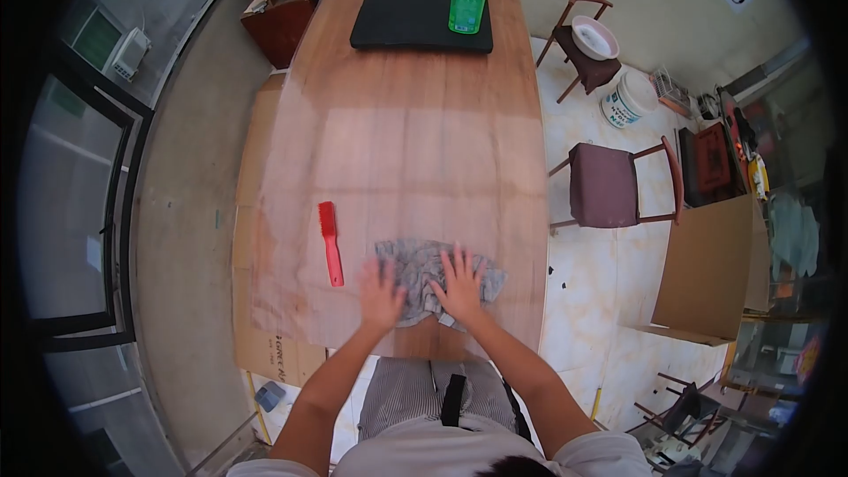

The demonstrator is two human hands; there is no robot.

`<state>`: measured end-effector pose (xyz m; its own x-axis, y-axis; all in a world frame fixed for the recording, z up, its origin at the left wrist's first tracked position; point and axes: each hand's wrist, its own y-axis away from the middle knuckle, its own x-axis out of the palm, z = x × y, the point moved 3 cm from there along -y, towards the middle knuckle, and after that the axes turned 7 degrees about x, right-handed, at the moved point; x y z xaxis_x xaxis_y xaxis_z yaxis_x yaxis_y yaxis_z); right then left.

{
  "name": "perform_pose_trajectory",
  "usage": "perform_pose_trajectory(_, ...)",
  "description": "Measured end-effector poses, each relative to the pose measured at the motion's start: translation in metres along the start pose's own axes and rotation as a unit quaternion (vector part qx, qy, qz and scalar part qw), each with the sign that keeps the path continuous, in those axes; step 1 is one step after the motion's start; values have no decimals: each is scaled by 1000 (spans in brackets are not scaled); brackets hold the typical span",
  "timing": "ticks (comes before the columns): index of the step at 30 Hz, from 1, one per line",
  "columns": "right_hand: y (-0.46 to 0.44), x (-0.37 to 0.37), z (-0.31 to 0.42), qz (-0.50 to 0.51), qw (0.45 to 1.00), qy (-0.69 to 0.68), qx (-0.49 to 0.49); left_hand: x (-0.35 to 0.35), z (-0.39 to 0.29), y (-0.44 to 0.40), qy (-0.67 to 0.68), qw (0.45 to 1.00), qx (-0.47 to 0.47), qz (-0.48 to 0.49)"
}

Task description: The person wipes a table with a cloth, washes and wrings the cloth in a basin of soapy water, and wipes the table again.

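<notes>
A crumpled grey patterned cloth (415,263) lies on the wooden table near its front edge. My right hand (459,287) rests flat on the cloth with its fingers spread. At the cloth's left edge is my left hand (382,299), blurred by motion, its fingers stretched out and apart; whether it touches the cloth I cannot tell. To the left of that hand lies a red brush (329,243), bristle end pointing away from me.
The long wooden table (406,150) carries a black mat (402,9) at its far end, with a green pump bottle (468,2) on it. Right of the table stand a chair (603,184), a white bucket (629,99) and a cardboard box (707,269).
</notes>
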<state>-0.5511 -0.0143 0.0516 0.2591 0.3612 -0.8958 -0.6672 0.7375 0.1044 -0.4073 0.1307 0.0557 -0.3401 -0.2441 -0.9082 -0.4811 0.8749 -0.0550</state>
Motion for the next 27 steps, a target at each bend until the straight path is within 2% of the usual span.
perform_pose_trajectory(1,13,1,-6,6,1000,13,4,6,-24,-2,25,999,37,24)
perform_pose_trajectory(3,35,9,-19,19,999,38,13,36,-47,-1,7,999,43,31)
perform_pose_trajectory(6,24,15,-27,42,993,109,-28,48,-47,-5,-6,999,31,17)
perform_pose_trajectory(9,-12,8,-34,-18,990,98,-95,50,-40,-35,-8,999,45,-1)
perform_pose_trajectory(12,-81,3,-39,-1,986,115,-122,35,-29,-89,-16,998,57,8)
perform_pose_trajectory(21,-284,-7,-45,-37,984,118,-125,38,12,-283,-53,993,96,-32)
perform_pose_trajectory(27,-431,-16,-45,-66,985,142,-74,41,46,-436,-74,986,130,-75)
